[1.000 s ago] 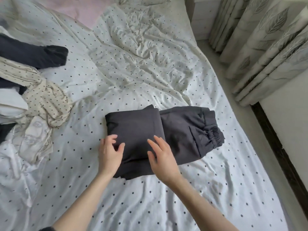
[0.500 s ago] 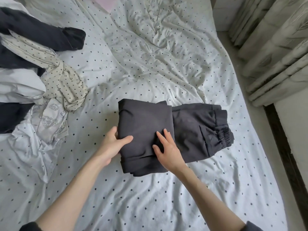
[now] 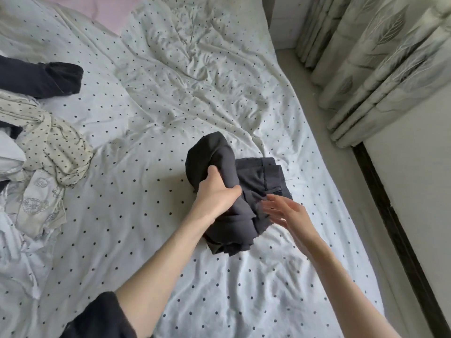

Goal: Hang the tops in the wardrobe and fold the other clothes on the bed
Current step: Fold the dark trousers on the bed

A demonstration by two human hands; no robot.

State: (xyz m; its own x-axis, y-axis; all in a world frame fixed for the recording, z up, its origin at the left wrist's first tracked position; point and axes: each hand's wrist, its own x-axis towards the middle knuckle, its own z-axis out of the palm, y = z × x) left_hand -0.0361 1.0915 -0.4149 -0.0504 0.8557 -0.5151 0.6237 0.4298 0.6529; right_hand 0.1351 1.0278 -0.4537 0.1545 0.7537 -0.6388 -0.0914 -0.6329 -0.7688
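Dark grey trousers (image 3: 258, 176) lie partly folded on the bed (image 3: 151, 147), right of the middle. My left hand (image 3: 217, 193) grips the folded left half and holds it lifted and bunched above the rest. My right hand (image 3: 285, 213) hovers just right of the bundle with its fingers spread and straight, holding nothing. The lower folded edge of the trousers rests on the sheet below my left hand.
A heap of unfolded clothes lies at the left: a cream dotted garment (image 3: 53, 147), a dark garment (image 3: 48, 79) and white pieces (image 3: 36, 206). Patterned curtains (image 3: 371, 59) hang at the right beyond a strip of floor. A pink cloth (image 3: 102, 8) lies at the top.
My left hand has closed on the folded half of the trousers and lifted it over toward the right. My right hand has come off the fabric and opened beside it.
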